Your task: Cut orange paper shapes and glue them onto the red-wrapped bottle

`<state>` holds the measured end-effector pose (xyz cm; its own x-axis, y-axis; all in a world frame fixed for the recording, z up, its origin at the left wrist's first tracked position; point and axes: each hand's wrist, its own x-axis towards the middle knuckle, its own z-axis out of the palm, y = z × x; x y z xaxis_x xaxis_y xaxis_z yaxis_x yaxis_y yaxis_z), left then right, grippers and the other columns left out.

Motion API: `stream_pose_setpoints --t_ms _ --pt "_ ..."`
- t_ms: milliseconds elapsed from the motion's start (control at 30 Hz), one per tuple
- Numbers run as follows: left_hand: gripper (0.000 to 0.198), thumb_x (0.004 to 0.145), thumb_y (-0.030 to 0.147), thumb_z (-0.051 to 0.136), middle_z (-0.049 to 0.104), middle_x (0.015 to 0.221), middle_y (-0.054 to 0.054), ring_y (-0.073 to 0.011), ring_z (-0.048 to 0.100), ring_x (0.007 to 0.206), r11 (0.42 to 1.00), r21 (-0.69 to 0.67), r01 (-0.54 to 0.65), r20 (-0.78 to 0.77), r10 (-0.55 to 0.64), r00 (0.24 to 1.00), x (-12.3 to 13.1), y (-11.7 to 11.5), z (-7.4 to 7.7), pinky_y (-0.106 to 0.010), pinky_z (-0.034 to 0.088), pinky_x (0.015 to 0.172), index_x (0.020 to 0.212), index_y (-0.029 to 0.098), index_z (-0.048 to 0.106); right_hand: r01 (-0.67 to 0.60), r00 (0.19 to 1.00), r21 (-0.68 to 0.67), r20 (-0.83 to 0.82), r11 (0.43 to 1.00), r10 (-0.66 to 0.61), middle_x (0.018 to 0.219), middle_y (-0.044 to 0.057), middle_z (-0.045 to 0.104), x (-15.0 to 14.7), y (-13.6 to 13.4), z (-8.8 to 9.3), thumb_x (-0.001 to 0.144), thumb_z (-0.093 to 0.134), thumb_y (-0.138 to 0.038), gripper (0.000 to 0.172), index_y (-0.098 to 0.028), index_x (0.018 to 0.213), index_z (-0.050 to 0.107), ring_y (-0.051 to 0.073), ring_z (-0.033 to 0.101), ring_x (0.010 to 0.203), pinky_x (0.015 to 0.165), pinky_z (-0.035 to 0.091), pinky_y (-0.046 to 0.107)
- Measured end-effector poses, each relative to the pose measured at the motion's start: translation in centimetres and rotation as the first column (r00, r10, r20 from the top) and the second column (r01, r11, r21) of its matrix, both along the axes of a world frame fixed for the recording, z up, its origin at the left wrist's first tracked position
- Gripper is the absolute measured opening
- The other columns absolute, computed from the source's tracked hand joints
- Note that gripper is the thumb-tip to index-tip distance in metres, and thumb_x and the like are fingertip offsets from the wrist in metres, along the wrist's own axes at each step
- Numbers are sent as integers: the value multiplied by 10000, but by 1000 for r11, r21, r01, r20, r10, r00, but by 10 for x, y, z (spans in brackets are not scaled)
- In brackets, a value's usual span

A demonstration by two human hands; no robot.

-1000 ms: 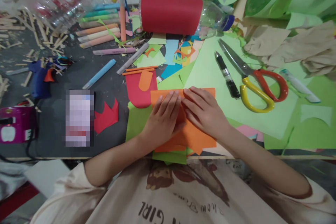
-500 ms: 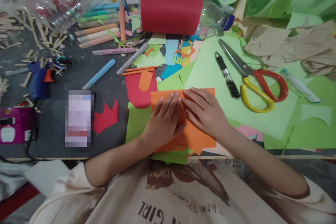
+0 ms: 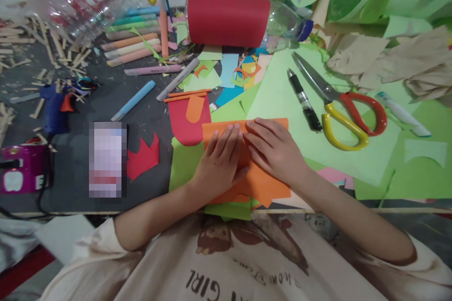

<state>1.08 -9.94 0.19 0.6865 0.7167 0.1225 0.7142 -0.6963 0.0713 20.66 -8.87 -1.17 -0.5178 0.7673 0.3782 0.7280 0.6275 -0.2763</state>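
One sheet of orange paper [image 3: 268,184] lies near the front edge of a dark table [image 3: 148,117], directly under two bare hands. The left hand [image 3: 219,160] rests palm down over the left part of the sheet; the right hand [image 3: 277,148] rests over the right part. Both are open and flattened, fingers extended, their fingertips close together near the sheet's far edge. Green paper [image 3: 185,167] shows beneath it on the left and at the front.

Just beyond the left hand is one rounded red piece [image 3: 178,127], with one orange tab [image 3: 195,110] on it and two thin orange strips [image 3: 187,93] across its top. Farther left lies one red paper crown [image 3: 144,157]. Three markers, blue [image 3: 134,99], purple [image 3: 151,70] and grey [image 3: 178,79], lie nearer than a larger cluster. Right of the hands are one black pen [image 3: 304,99] and one pair of scissors [image 3: 329,93], with one red and one yellow handle. One bottle wrapped in red paper [image 3: 228,19] lies on its side beyond.
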Motion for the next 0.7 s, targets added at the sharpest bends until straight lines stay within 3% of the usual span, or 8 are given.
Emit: stream_pose_setpoints --t_ms 300,500,700 --pt "624 1008 403 383 561 1419 -269 -334 495 1383 999 -39 -3 8 4 1000 -1 -1 -1 -455 329 1172 1425 -59 432 -11 1000 80 28 997 9 1187 166 744 -1 2 3 937 561 -161 215 -98 1081 707 289 655 1160 973 568 461" --pt "616 1005 428 380 575 1415 -251 -313 515 1362 999 -50 4 4 -4 1000 -2 4 4 -426 360 1150 1410 -27 471 -29 1000 33 -6 999 29 1198 157 742 1 1 0 943 537 -155 249 -119 1134 693 280 644 1184 994 557 469" --pt "536 996 437 416 643 1353 -196 -267 594 1265 1000 23 -8 73 7 997 -3 11 6 -369 447 1022 1326 37 552 -56 998 33 3 998 56 1110 183 758 -1 3 2 936 508 -128 188 -103 1007 680 267 690 975 824 584 412"
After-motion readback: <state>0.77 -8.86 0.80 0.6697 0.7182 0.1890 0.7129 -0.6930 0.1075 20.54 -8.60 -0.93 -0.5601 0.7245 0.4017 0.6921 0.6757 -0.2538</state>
